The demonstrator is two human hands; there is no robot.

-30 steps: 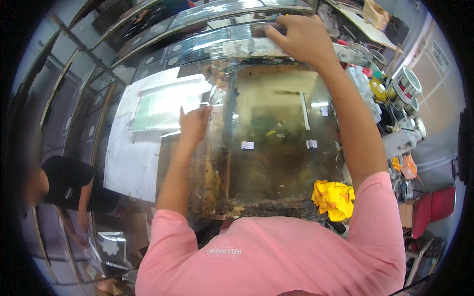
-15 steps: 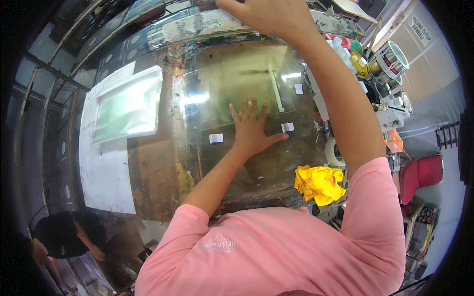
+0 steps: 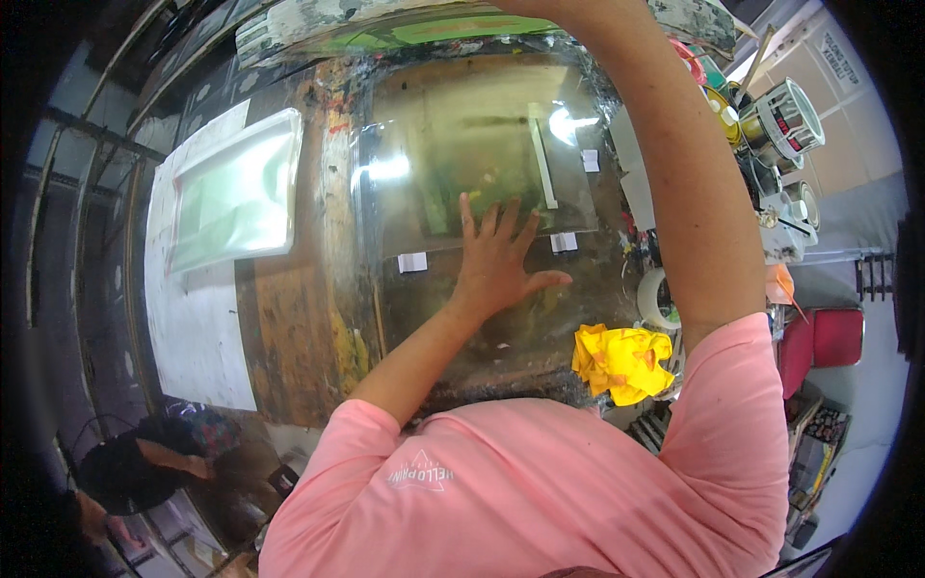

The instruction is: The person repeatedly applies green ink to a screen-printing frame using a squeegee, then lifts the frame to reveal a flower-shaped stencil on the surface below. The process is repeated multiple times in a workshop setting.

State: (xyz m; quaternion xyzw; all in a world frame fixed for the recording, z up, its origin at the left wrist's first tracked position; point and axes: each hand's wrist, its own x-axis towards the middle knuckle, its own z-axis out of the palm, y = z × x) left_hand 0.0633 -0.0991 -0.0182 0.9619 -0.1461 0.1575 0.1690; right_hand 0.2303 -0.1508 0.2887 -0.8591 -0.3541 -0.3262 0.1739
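Observation:
My left hand (image 3: pixel 496 258) lies flat with fingers spread at the near edge of a clear sheet (image 3: pixel 462 164) on the dark worktop. Three small white folded tabs stand around this sheet: one (image 3: pixel 412 262) left of the hand, one (image 3: pixel 564 242) right of it, another (image 3: pixel 591 161) farther right. A narrow pale strip (image 3: pixel 542 159) lies along the sheet's right part. My right arm reaches to the far side; just the back of my right hand (image 3: pixel 554 8) shows at the top edge, its fingers cut off. Near it, a long green band (image 3: pixel 424 34) spans the table's far side.
At left, a stack of clear plastic sheets (image 3: pixel 236 193) rests on white paper (image 3: pixel 198 337). A crumpled yellow cloth (image 3: pixel 624 363) and a tape roll (image 3: pixel 657 297) sit at near right. Cans (image 3: pixel 785 120) stand farther right, beyond a red chair (image 3: pixel 833 337). Another person (image 3: pixel 145 467) is at lower left.
My right hand has gone farther up, mostly out of the picture. The green band has come into sight at the far side. My left hand stays spread on the worktop.

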